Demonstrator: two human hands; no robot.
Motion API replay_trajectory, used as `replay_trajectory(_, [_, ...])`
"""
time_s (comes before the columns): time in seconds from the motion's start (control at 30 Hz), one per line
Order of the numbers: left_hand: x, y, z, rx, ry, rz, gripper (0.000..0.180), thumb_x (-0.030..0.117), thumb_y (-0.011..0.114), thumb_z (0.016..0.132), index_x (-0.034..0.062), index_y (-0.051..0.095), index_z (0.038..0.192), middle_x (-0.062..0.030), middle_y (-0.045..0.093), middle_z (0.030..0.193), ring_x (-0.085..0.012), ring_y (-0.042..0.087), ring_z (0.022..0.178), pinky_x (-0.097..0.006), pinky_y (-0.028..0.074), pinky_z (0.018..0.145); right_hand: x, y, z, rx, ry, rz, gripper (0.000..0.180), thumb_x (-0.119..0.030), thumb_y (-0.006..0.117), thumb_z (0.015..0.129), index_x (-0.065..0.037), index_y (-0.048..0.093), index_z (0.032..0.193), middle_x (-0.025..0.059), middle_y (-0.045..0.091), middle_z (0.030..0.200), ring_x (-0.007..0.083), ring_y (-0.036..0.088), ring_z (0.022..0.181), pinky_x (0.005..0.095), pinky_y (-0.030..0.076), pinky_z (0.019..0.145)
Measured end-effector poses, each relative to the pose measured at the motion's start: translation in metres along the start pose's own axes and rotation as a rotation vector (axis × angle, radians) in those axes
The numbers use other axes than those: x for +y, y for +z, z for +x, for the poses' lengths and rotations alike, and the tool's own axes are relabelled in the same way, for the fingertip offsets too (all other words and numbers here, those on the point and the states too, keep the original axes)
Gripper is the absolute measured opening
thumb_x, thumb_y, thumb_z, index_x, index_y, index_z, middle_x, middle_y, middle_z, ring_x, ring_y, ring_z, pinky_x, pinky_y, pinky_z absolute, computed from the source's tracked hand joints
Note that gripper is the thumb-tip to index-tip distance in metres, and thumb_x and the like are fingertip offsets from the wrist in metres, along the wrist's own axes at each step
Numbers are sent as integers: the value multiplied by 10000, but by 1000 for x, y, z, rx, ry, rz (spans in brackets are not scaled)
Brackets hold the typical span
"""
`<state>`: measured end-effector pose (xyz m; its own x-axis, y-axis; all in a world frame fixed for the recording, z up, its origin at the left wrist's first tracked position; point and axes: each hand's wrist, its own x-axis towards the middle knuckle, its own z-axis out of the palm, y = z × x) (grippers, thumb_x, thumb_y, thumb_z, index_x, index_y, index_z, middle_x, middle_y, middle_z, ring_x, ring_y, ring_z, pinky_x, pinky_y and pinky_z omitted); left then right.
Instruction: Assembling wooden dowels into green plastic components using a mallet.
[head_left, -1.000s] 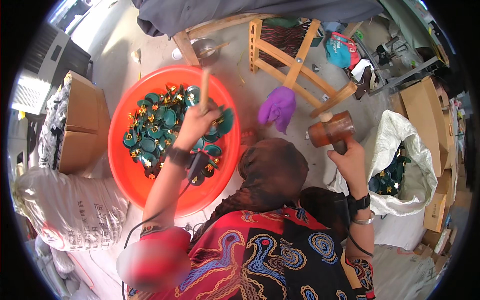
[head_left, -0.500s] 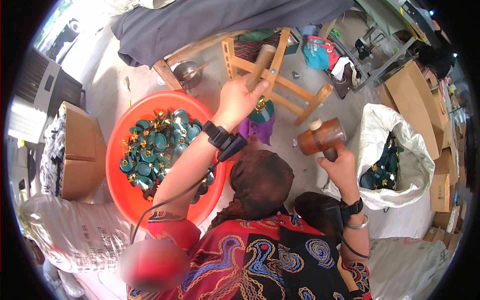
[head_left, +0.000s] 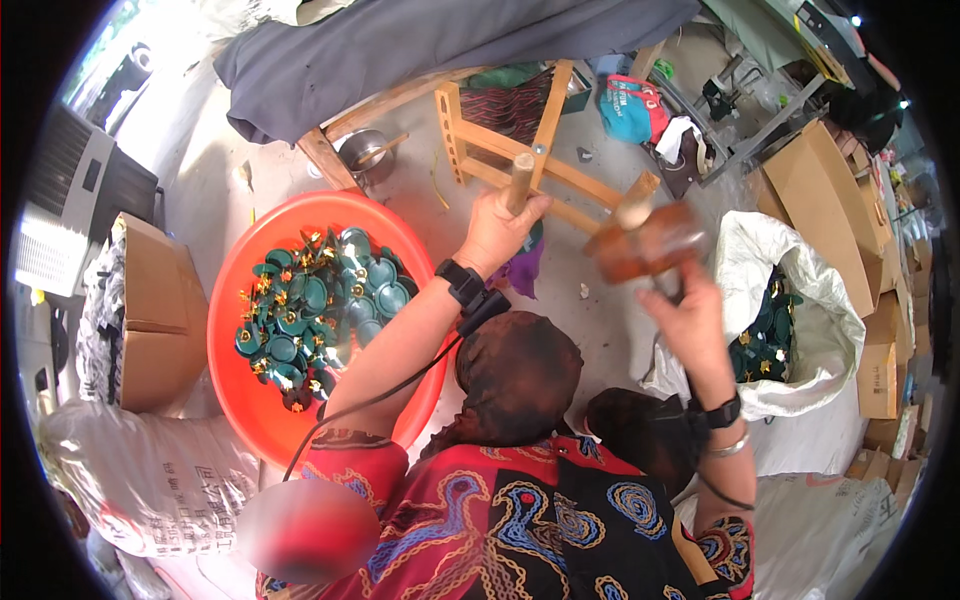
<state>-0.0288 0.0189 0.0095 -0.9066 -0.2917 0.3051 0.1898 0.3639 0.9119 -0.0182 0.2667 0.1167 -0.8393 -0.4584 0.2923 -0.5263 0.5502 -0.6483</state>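
Note:
My left hand (head_left: 500, 232) is wrapped around a short wooden rod (head_left: 520, 184), whose top end sticks up above my fist. Below that hand, a purple cloth (head_left: 526, 264) shows, with a bit of a green disc beside it; the rod's lower end is hidden. To the right, my right hand (head_left: 690, 312) grips a brown wooden mallet (head_left: 648, 246), blurred by motion, its head level with the left fist and apart from the rod. A red-orange basin (head_left: 225, 375) at my left holds many green discs (head_left: 312, 292) with gold-coloured fittings.
A white woven sack (head_left: 835, 300) with more green discs stands at the right, near cardboard boxes (head_left: 815, 185). Ahead are a wooden frame (head_left: 548, 125), a metal pot (head_left: 368, 155) and a blue-and-red bag (head_left: 632, 110). Another cardboard box (head_left: 165, 315) stands at the far left.
My left hand has come down and nearer with the rod, covering the gold-fitted green disc that showed beneath it. The mallet has risen slightly and is now smeared by motion.

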Motion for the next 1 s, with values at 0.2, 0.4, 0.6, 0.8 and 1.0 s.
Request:
replay_trajectory(0.2, [3,-4,-5,63,27,-21,185,218,649,786,34,644,765,-129,618,653,-274,618,624,-342,479,586,-132,-68,76,563,-296,127,198,-171,669,806,-14,559,856,34,582,731,118,512,598,261,424,541])
replay_trajectory(0.4, [-8,-4,-6,67,221,201,227,231,612,839,22,612,751,-77,604,602,-149,586,560,-297,457,543,-77,1,82,-22,-347,-730,174,-58,605,665,-6,505,798,198,558,737,390,554,767,448,452,627])
replay_trajectory(0.6, [4,2,12,25,-139,-138,263,229,627,832,15,577,687,-38,510,549,-113,511,515,-284,426,500,-20,-9,18,-43,26,-403,195,-64,595,666,21,520,825,221,585,748,386,583,733,460,478,635])
replay_trajectory(0.8, [104,43,59,-47,-193,-575,297,263,556,889,52,543,679,-25,500,543,-148,601,624,-273,475,574,26,18,-54,-315,-16,-360,179,-47,541,656,-3,578,825,197,598,714,396,582,698,465,473,624])
replay_trajectory(1.0, [212,182,66,-391,59,-705,368,360,620,840,8,629,947,-10,598,790,-82,510,710,-243,420,633,24,38,-44,-328,-62,-342,170,-45,521,676,-25,593,828,173,609,717,362,596,694,471,468,639])
